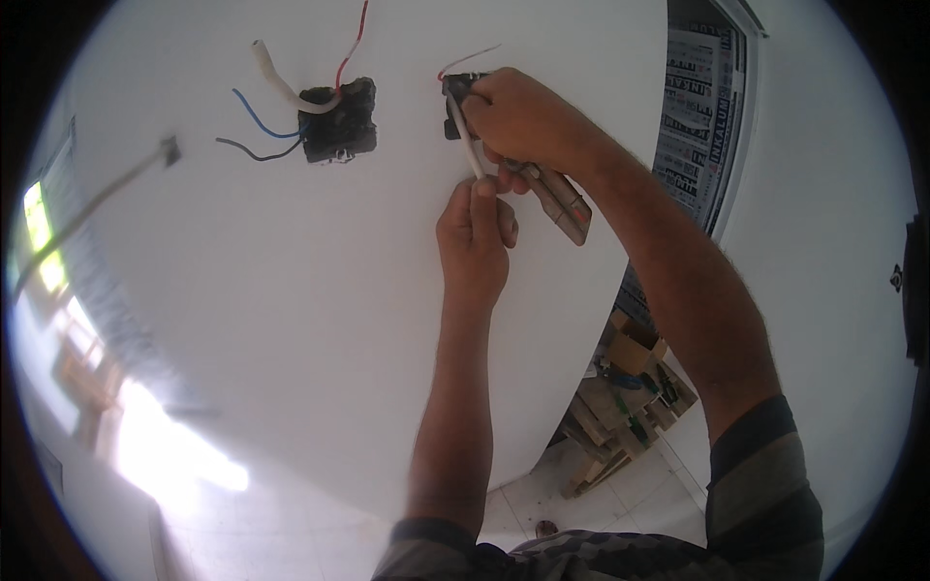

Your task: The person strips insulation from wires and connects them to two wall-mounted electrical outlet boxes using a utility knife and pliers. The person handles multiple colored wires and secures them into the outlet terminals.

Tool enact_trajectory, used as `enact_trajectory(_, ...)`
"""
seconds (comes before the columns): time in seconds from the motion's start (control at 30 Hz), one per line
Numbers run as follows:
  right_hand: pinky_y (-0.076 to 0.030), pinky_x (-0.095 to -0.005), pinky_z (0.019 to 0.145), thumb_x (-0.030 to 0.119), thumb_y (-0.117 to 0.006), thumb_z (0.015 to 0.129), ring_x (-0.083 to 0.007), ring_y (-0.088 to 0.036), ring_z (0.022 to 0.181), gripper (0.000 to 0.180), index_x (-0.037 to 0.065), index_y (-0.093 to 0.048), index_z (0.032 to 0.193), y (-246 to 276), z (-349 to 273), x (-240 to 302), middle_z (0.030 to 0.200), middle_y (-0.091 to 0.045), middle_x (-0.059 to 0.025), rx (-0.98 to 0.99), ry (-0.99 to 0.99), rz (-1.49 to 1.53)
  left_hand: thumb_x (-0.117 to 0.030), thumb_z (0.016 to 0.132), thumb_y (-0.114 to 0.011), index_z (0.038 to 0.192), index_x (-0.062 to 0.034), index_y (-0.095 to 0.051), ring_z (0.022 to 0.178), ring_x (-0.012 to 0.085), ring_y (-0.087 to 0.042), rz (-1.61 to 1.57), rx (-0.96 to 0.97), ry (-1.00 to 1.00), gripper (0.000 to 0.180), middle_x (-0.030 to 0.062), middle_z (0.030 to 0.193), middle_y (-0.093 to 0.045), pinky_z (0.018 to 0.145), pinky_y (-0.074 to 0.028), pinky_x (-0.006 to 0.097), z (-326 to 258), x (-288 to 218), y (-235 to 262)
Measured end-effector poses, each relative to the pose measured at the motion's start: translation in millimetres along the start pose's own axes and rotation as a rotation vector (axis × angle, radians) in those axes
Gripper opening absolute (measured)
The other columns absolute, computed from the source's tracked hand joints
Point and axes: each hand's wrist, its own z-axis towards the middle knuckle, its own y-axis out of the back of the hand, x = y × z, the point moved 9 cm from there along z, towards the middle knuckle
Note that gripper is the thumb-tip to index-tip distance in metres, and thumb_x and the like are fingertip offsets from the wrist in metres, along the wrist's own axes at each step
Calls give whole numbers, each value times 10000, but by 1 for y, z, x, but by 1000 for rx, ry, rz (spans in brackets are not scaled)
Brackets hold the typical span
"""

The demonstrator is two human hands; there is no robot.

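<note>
A white sheathed cable (468, 140) runs down out of the right wall box (452, 126), a dark square recess in the white wall. My left hand (475, 232) is closed on the cable's lower end, thumb uppermost. Just above it my right hand (528, 121) covers much of the box, its fingers curled beside the cable. From that hand's underside sticks a flat grey-beige tool handle (562, 205) with a reddish spot; the tool's working end is hidden, so its kind does not show. A thin red-and-white wire (470, 60) pokes up out of the same box.
To the left, another dark wall box (341, 121) has a thick white cable (276, 77), a red wire (353, 44), a blue wire (257, 116) and a black wire (254, 152). A grey cable (97, 198) juts out farther left. Wooden pallets (601, 416) hold tools and a cardboard box (632, 349).
</note>
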Motion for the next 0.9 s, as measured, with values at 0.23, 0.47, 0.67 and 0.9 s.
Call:
enact_trajectory(0.23,-579,-385,481,125,-455,958,-255,-692,514,264,-72,-618,891,-2,-16,5,706,-684,-167,57,-132,104,-301,1136,-429,1102,-14,-615,647,73,-381,28,34,-19,343,-31,722,-437,605,-375,265,-3,-6,-1)
enact_trajectory(0.47,-531,-351,437,148,-423,982,-198,-631,451,302,-47,-613,851,-7,-7,-1,619,-643,-133,58,-17,-101,-272,1138,-402,1145,-8,-587,697,89,-423,28,50,6,323,-13,774,-462,649,-409,281,-12,-5,-6)
enact_trajectory(0.67,-600,-383,543,44,-499,893,-258,-713,540,251,-76,-672,757,-12,-7,0,679,-705,-190,82,136,-289,-253,1136,-395,1092,-5,-591,696,94,-456,67,73,-24,320,-4,782,-487,649,-421,279,-12,-6,-6)
enact_trajectory(0.9,-586,-417,593,125,-514,899,-295,-737,636,273,-72,-687,821,-7,-25,2,730,-718,-207,86,-131,-28,-250,1130,-420,1039,-9,-612,693,92,-506,88,81,-28,321,7,794,-556,637,-444,274,-11,-11,-3)
